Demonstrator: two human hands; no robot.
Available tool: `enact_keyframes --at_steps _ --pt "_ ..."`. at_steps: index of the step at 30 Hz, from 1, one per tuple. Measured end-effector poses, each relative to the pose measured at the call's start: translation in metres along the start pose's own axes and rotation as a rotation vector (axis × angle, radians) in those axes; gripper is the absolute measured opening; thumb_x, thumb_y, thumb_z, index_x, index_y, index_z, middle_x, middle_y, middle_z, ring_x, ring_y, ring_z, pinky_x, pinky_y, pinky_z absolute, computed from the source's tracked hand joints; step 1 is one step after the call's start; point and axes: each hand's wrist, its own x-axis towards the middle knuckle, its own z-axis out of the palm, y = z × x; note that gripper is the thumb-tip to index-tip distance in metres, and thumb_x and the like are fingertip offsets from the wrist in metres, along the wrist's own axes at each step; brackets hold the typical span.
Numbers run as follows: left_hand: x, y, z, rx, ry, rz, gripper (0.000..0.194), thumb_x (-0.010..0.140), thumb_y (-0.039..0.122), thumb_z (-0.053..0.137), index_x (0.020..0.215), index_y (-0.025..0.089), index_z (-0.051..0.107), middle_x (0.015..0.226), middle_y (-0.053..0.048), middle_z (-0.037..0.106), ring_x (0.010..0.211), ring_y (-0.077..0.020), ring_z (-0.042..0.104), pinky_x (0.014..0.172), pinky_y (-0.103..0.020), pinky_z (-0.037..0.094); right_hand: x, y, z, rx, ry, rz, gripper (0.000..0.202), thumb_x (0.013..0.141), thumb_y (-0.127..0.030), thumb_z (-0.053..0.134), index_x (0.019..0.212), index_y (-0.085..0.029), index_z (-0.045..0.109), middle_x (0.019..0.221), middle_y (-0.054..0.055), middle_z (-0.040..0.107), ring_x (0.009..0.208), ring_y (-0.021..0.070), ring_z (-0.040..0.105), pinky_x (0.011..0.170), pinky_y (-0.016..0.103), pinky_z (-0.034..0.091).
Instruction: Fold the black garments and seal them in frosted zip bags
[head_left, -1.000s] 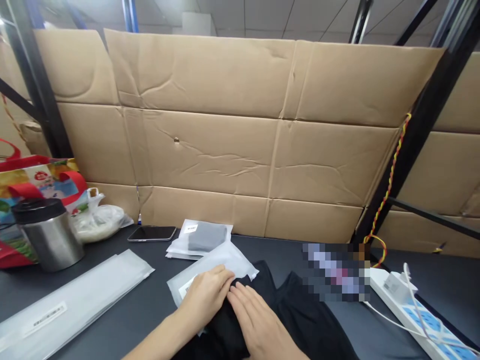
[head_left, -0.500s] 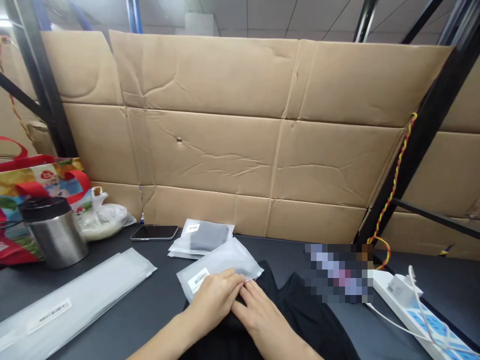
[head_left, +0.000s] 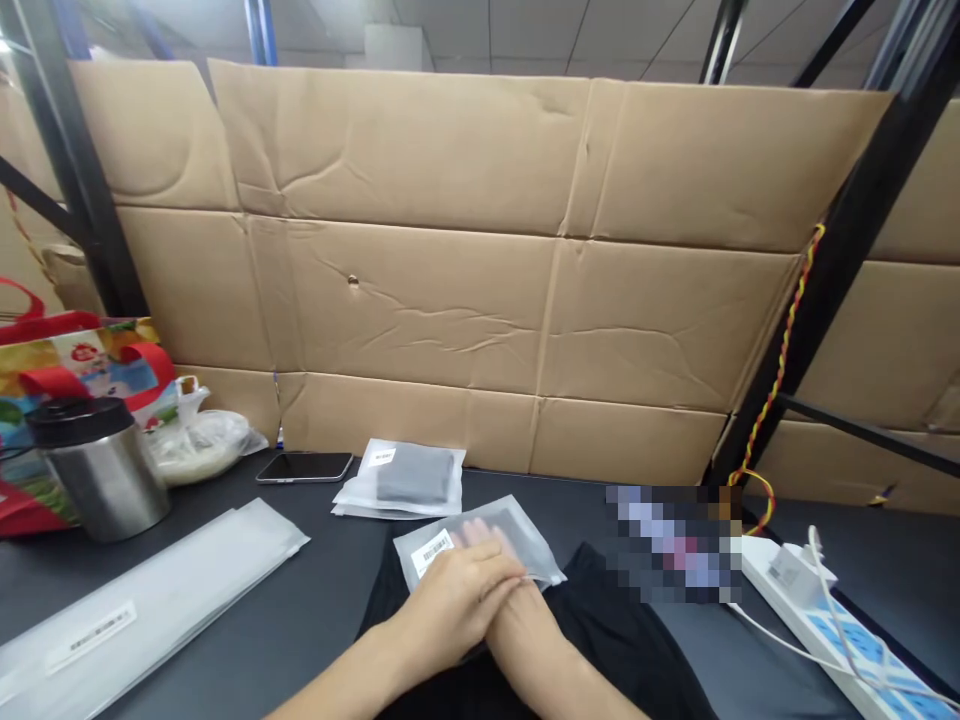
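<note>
A frosted plastic bag (head_left: 517,545) with a barcode label lies on a black garment (head_left: 615,650) spread on the dark table (head_left: 322,610). My left hand (head_left: 457,600) rests on top and grips the bag at its near edge. My right hand (head_left: 525,625) runs under the left one. Its fingertips show faintly through the plastic, inside the bag. How the right fingers are held is hidden.
Behind the bag lies a packed bag with a grey item (head_left: 412,478), and a phone (head_left: 304,466) left of it. A pile of empty bags (head_left: 150,590), a steel flask (head_left: 97,470), a tied white bag (head_left: 199,445) and a colourful carrier bag (head_left: 75,365) stand left. A power strip (head_left: 817,610) lies right. A cardboard wall (head_left: 450,280) closes the back.
The frosted bag has moved right, from beside the garment onto it. My right hand has slid from the top of the garment into the bag, and my left hand now covers it.
</note>
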Motion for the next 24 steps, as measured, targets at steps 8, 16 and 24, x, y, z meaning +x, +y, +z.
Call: enact_keyframes --at_steps 8,16,24 --pt "-0.007 -0.018 -0.004 -0.061 0.030 -0.101 0.028 0.099 0.024 0.044 0.102 0.024 0.071 0.082 -0.001 0.067 0.076 -0.0142 0.065 0.071 -0.021 0.048 -0.046 -0.009 -0.022 0.075 -0.010 0.016 0.050 0.090 -0.022 0.053 0.137 -0.006 0.046 0.133 0.018 0.056 0.122 0.0299 0.054 0.101 0.036 0.046" --pt "-0.013 -0.011 0.000 -0.001 -0.067 -0.075 0.029 0.099 0.027 0.044 0.099 0.026 0.072 0.081 0.000 0.066 0.073 -0.0132 0.065 0.067 -0.019 0.048 -0.033 -0.015 -0.031 0.297 -0.182 0.096 0.047 0.091 -0.030 0.055 0.133 -0.007 0.051 0.133 0.017 0.057 0.123 0.0285 0.053 0.102 0.036 0.046" --pt "-0.014 -0.035 -0.005 0.157 -0.015 -0.034 0.039 0.101 0.029 0.037 0.139 0.027 0.045 0.137 -0.006 0.055 0.132 -0.0268 0.041 0.109 -0.049 0.032 -0.024 0.037 -0.086 0.529 -0.045 0.226 0.035 0.098 -0.018 0.036 0.126 -0.020 0.057 0.125 0.008 0.063 0.116 0.0188 0.058 0.102 0.033 0.046"
